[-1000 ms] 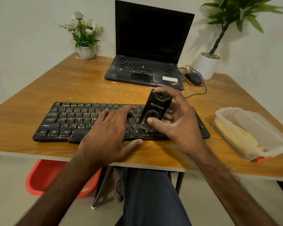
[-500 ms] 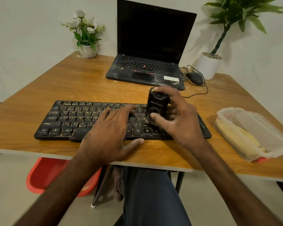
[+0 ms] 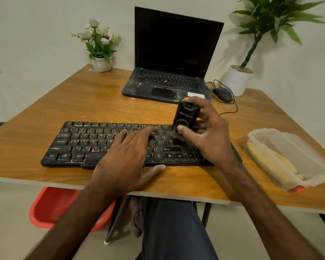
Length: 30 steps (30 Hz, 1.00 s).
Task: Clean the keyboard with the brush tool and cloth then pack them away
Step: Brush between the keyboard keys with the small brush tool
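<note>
Wooden table: black keyboard, left hand flat on keys, fingers relaxed; right hand gripping upright brush tool, bristles on keys.

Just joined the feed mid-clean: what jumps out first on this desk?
The right hand grips a black brush tool upright, bristle end down on the right part of the grimy black keyboard, while the left hand rests flat on its middle keys. Behind them sits a dusty open laptop with a dark screen. Near the table's right edge is a clear container holding something yellow.
</note>
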Each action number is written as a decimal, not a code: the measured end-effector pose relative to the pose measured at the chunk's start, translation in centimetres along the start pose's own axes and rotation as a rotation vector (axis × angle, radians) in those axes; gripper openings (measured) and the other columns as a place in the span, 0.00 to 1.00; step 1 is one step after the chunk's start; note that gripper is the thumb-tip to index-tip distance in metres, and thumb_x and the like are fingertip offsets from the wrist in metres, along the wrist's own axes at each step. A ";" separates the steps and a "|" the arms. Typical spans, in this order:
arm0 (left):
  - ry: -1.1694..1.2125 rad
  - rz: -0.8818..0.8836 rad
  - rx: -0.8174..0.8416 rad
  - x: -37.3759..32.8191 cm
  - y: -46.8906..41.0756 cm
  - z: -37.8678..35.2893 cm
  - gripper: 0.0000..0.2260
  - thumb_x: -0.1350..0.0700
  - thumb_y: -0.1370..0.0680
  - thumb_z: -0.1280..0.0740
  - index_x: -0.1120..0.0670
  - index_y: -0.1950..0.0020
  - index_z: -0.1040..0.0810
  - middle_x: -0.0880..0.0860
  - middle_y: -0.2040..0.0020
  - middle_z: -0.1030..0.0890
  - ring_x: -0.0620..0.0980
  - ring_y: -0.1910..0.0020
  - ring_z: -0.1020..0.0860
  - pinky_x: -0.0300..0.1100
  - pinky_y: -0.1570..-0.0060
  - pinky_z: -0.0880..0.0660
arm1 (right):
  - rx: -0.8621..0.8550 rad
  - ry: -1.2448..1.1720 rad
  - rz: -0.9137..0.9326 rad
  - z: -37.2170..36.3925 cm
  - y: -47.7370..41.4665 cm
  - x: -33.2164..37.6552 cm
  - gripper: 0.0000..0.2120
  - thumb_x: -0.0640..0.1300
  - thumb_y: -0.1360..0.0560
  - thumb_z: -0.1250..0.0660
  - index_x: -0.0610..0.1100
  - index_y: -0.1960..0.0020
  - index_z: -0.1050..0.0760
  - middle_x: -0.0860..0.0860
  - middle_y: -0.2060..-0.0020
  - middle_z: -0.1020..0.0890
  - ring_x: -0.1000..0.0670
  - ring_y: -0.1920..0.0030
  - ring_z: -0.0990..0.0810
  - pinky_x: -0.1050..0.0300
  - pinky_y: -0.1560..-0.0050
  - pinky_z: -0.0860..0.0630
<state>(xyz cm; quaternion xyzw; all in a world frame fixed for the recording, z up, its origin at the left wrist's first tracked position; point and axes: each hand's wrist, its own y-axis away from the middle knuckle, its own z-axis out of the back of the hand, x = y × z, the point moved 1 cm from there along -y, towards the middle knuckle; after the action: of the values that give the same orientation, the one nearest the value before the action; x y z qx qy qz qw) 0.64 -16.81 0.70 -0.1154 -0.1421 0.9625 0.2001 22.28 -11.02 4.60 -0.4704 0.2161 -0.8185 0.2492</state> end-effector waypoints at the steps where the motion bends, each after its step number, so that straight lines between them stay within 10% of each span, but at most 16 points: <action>1: -0.001 0.002 -0.004 0.0 0.0 0.0 0.41 0.27 0.27 0.46 0.51 0.23 0.52 0.53 0.28 0.29 0.51 0.29 0.30 0.58 0.25 0.39 | 0.036 -0.017 0.027 -0.4 0.2 0.2 0.29 0.38 0.28 0.24 0.51 0.31 0.29 0.51 0.37 0.23 0.53 0.42 0.19 0.56 0.57 0.16; 30: 0.008 0.007 0.020 -0.1 -0.2 0.2 0.41 0.27 0.26 0.46 0.47 0.24 0.60 0.52 0.23 0.34 0.49 0.24 0.36 0.54 0.22 0.49 | 0.185 0.015 0.027 -1.2 -3.2 -0.5 0.30 0.39 0.29 0.24 0.53 0.31 0.30 0.54 0.38 0.23 0.53 0.41 0.20 0.55 0.55 0.16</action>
<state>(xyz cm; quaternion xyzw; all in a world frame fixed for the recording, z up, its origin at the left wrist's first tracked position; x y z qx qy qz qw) 0.73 -16.71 0.92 -0.1175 -0.1314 0.9641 0.1984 20.75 -8.10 5.57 -0.4362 0.1480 -0.8351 0.3007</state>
